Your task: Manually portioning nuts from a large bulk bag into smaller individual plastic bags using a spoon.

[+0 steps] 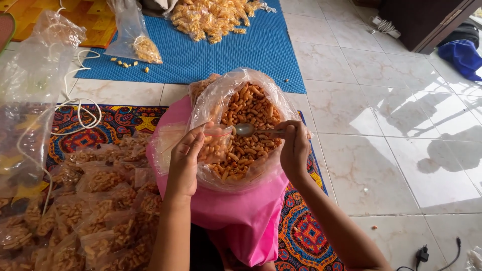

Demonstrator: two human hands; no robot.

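Head view: left hand (185, 159) pinching open a small clear bag (213, 143), fingers closed on its thin, crinkly film. Right hand (294, 148) wrapped shut around a shiny metal spoon (247, 130), bowl just beside the bag's mouth. Both above a big plastic sack (241, 80) of orange-brown, ridged, curled snacks (251, 108) (dry and light, by the look) resting on pink cloth (246, 216). Best to keep the mouth wide, spoon level, tipped slowly over the sack. Filled packets (100, 200) piled left on the patterned mat (115, 123).

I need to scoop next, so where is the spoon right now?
In the head view, the spoon is in the right hand, its bowl over the big open snack bag, beside the small bag the left hand holds.
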